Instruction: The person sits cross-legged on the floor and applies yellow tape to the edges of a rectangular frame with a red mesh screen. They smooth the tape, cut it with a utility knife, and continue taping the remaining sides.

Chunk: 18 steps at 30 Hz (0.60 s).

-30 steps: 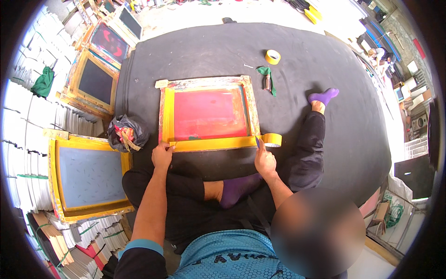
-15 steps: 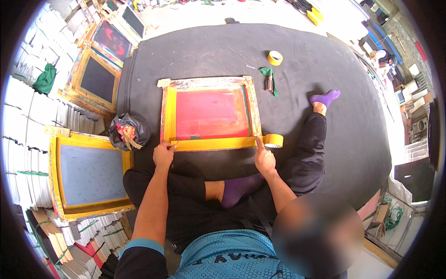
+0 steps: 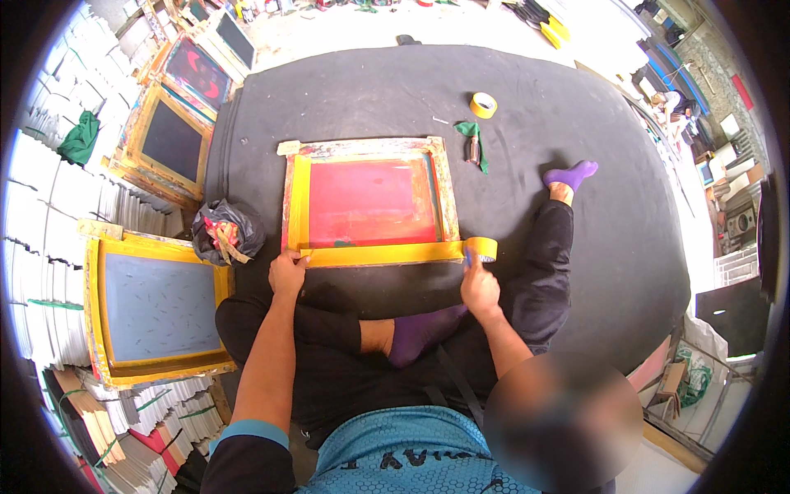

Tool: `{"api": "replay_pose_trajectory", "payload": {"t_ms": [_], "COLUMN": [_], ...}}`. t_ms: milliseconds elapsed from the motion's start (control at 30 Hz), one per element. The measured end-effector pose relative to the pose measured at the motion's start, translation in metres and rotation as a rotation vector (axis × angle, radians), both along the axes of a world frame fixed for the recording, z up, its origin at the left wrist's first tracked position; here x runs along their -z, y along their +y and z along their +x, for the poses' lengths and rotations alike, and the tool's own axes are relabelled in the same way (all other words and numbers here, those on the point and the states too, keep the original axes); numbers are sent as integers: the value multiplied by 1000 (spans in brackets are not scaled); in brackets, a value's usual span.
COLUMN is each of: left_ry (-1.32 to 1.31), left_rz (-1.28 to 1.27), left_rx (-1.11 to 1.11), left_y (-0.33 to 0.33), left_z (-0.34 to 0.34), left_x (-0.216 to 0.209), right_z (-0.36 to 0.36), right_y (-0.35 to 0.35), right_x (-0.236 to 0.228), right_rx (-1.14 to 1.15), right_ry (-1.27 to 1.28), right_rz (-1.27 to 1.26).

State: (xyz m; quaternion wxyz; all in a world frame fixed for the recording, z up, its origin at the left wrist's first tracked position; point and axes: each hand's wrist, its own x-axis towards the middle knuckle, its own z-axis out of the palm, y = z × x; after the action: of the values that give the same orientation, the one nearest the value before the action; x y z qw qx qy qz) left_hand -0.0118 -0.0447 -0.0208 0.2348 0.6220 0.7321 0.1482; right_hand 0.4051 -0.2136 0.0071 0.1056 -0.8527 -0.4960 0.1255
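A wooden screen-printing frame (image 3: 449,185) with a red-stained mesh (image 3: 370,202) lies on the black mat before me. Yellow tape (image 3: 370,256) runs along its near side, and another yellow strip (image 3: 297,202) covers the inner left edge. At the frame's near left corner, my left hand (image 3: 286,273) has its fingers closed on the tape's end. The tape stretches right to its roll (image 3: 485,249), which rests just beyond the frame's near right corner. My right hand (image 3: 480,288) is closed beside that roll, around a small blue tool (image 3: 469,253) whose kind is unclear.
Farther off lie a second yellow tape roll (image 3: 483,104) and a green cloth (image 3: 482,150) with a small brownish object. A black plastic bag (image 3: 247,226) with scraps sits left of the frame. More screen frames (image 3: 160,370) and paper stacks (image 3: 49,329) line the left. My purple-socked foot (image 3: 572,174) extends right.
My right hand has moved slightly right and down from the frame's near right corner to the tape roll. A blue tool now shows in it. My left hand stays at the tape's end.
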Motion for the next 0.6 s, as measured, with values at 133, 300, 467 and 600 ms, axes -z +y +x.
{"api": "replay_pose_trajectory", "payload": {"t_ms": [133,300,467,600], "left_ry": [-10,-4,-17,-33], "left_rz": [19,53,37,29], "left_rx": [19,32,18,24], "left_y": [4,1,1,2], "left_z": [-1,0,0,-4], "left_x": [6,4,4,8], "right_z": [47,71,110,136], "right_y": [31,55,38,43], "right_x": [-9,-35,-31,-27], "right_rx": [81,30,83,125], "right_ry": [30,23,195,195], "right_rz": [153,-141,-38,13]}}
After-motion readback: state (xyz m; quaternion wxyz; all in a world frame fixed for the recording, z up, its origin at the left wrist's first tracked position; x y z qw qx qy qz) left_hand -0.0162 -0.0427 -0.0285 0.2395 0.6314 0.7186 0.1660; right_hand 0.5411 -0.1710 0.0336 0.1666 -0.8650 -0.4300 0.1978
